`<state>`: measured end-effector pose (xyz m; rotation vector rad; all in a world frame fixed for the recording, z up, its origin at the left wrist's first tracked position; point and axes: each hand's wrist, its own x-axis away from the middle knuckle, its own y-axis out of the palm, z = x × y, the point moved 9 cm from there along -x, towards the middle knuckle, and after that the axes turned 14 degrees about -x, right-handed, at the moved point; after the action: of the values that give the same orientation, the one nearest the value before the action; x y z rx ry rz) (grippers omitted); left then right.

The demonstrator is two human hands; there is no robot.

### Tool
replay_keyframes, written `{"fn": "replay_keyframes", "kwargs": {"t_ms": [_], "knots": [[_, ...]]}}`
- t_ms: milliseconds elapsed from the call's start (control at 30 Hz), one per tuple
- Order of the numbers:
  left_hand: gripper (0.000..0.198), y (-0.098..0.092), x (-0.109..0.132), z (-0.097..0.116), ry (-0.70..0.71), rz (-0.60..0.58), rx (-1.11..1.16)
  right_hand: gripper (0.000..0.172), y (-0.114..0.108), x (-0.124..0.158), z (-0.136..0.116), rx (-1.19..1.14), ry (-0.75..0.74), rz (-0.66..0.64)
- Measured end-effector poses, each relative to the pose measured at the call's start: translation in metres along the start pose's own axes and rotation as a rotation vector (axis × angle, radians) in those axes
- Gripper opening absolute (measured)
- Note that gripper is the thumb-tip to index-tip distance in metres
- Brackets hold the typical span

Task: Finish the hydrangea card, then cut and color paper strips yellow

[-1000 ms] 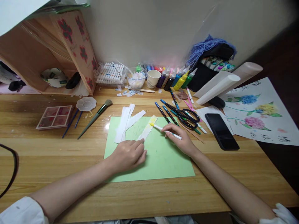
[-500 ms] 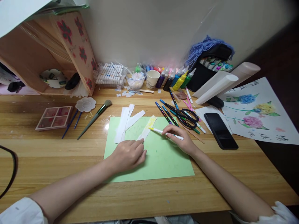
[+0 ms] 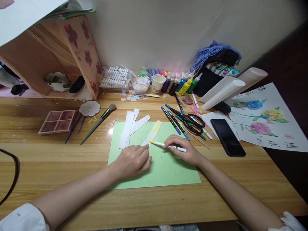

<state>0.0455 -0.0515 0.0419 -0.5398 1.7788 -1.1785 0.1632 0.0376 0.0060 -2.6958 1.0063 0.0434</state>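
I'd moved the marker (image 3: 157, 144) down the strip (image 3: 155, 130) toward my left hand (image 3: 134, 161); little seemed uncoloured. Right hand (image 3: 184, 149) pinched marker; left finger grip unclear.

Arts-and-crafts corner; home or classroom, unclear which.
Against a grey wall (image 3: 149, 35), a wooden tabletop (image 3: 60, 163) carries a case of white markers (image 3: 115, 77), tapered squeeze bottles of colour (image 3: 186, 87), a petal-shaped palette (image 3: 89, 108), black-handled scissors (image 3: 184, 118) and green paper (image 3: 173, 171), with a flower painting (image 3: 267, 117) bearing brush-lettered characters at the right.
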Motion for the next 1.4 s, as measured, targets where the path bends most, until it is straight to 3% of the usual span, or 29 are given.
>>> {"fn": "replay_keyframes", "kwargs": {"t_ms": [133,233,400,500,633,767,867,1133,1300,1400], "knots": [[0.020,0.001,0.000,0.000,0.001,-0.004,-0.004,0.016,-0.007,0.000,-0.002,0.035,-0.005,0.082],[0.020,0.001,0.000,0.000,0.003,-0.004,-0.005,0.016,-0.002,0.000,-0.002,0.029,-0.012,0.008],[0.020,0.001,0.000,0.000,0.000,-0.001,-0.003,0.017,-0.013,0.001,-0.004,0.084,-0.043,0.096],[0.020,0.000,0.000,0.000,0.000,0.004,0.001,0.016,-0.007,0.001,-0.006,0.107,-0.078,0.006],[0.021,0.000,0.000,0.000,-0.001,-0.004,-0.003,0.016,-0.019,0.002,-0.008,0.135,-0.100,0.109],[0.021,0.001,0.000,0.000,0.000,-0.008,-0.005,0.014,-0.017,0.002,-0.008,0.139,-0.114,0.077],[0.022,0.001,0.001,-0.001,-0.005,-0.002,-0.003,0.014,-0.023,0.003,-0.008,0.160,-0.125,0.139],[0.021,-0.001,0.001,0.000,0.004,0.010,-0.005,0.016,-0.027,0.004,-0.007,0.155,-0.133,0.156],[0.016,-0.016,0.003,0.009,0.084,0.154,0.040,0.017,-0.043,0.009,-0.006,0.140,-0.119,0.365],[0.018,-0.016,0.005,0.012,0.102,0.149,0.049,0.016,-0.040,0.010,-0.006,0.093,-0.123,0.377]]}}
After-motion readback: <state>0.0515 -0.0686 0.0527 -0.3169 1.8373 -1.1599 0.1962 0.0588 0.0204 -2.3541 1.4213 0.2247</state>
